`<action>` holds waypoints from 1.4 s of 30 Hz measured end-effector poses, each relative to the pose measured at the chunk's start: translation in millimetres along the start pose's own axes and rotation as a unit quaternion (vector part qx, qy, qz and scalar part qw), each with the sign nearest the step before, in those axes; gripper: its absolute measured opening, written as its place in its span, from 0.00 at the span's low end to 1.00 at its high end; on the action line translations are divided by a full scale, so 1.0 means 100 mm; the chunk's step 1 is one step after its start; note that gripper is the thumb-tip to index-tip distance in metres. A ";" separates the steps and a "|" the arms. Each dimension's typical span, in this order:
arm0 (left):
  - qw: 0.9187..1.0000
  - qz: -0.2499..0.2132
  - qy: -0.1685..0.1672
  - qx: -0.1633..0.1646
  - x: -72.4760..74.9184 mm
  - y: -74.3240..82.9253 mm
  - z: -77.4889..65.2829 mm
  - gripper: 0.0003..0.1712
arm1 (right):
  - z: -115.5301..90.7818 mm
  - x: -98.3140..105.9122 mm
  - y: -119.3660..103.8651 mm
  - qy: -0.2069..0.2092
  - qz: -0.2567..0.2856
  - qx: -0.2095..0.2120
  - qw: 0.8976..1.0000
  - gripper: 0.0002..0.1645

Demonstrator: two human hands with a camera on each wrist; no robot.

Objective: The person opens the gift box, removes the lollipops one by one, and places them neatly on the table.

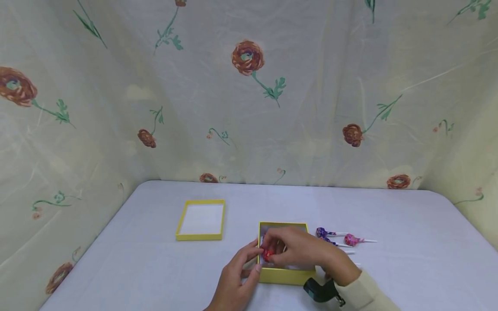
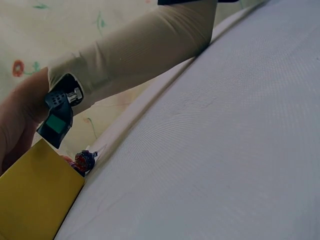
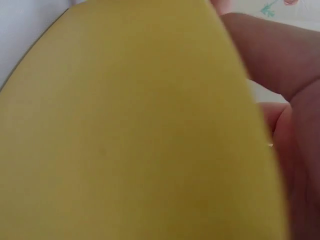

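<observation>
In the head view, my right hand [image 1: 297, 247] reaches into an open yellow box [image 1: 287, 277] and pinches a red-wrapped lollipop [image 1: 266, 255] near the left wall. My left hand [image 1: 238, 276] rests against the box's left side, its fingers mostly straight and the thumb by the front left corner. The box [image 2: 40, 197] hides part of the right hand [image 2: 17, 120] in the left wrist view. A yellow box wall [image 3: 125, 120] fills most of the right wrist view, beside the right hand [image 3: 305, 130]. What else lies in the box is mostly hidden.
Right of the box lie several lollipops, among them a purple one [image 1: 320, 233] and a pink one [image 1: 352, 240]; the right forearm partly covers some. A shallow yellow lid [image 1: 199, 237] with a white inside lies back left. The white table [image 1: 128, 263] meets flowered curtains [image 1: 311, 147].
</observation>
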State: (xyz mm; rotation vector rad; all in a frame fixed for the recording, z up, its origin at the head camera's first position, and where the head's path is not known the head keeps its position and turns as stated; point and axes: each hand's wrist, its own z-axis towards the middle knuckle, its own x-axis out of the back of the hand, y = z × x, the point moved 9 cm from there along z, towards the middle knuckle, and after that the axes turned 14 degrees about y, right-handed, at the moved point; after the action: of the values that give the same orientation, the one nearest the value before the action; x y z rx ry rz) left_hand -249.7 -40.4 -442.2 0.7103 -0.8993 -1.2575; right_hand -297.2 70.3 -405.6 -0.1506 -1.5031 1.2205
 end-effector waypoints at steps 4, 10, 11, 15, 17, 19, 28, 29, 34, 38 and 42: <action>1.000 0.002 -0.003 0.005 -0.01 -0.01 0.01 0.18 | -0.01 0.06 -0.05 0.007 -0.011 -0.007 1.000 0.12; 1.000 -0.001 0.000 0.007 -0.01 -0.02 0.00 0.19 | -0.04 0.16 -0.15 0.020 -0.014 0.001 1.000 0.11; 1.000 -0.002 0.001 0.006 -0.01 -0.02 0.00 0.18 | -0.05 0.18 -0.17 0.022 -0.015 0.003 1.000 0.11; 1.000 -0.002 -0.001 0.009 -0.01 -0.02 0.00 0.18 | -0.07 0.26 -0.22 0.033 -0.021 0.013 0.999 0.11; 1.000 0.004 -0.005 0.016 -0.02 -0.02 -0.01 0.17 | -0.09 0.30 -0.23 0.037 -0.024 0.013 0.999 0.11; 0.999 0.010 -0.012 0.028 -0.03 -0.03 -0.01 0.17 | -0.11 0.34 -0.23 0.043 -0.028 0.013 0.999 0.11; 0.999 0.017 -0.021 0.041 -0.04 -0.04 0.00 0.17 | -0.16 0.55 -0.25 0.075 -0.052 0.018 0.996 0.11; 0.999 0.019 -0.024 0.044 -0.05 -0.05 0.00 0.17 | -0.17 0.57 -0.25 0.077 -0.057 0.014 0.995 0.11; 0.998 0.023 -0.029 0.056 -0.07 -0.07 0.00 0.17 | -0.21 0.65 -0.22 0.086 -0.071 0.008 0.994 0.11; 0.998 0.029 -0.025 0.050 -0.06 -0.05 0.00 0.17 | -0.28 0.69 -0.21 0.090 -0.076 0.010 0.993 0.11; 0.999 0.026 -0.017 0.041 -0.03 -0.03 0.00 0.17 | -0.36 0.74 -0.14 0.094 -0.086 -0.010 0.992 0.11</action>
State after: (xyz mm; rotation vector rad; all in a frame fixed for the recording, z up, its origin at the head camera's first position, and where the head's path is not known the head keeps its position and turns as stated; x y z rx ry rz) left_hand -250.7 -38.4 -445.0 0.7277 -0.9961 -1.1951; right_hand -288.4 134.5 -352.7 -0.1420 -1.3369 1.0239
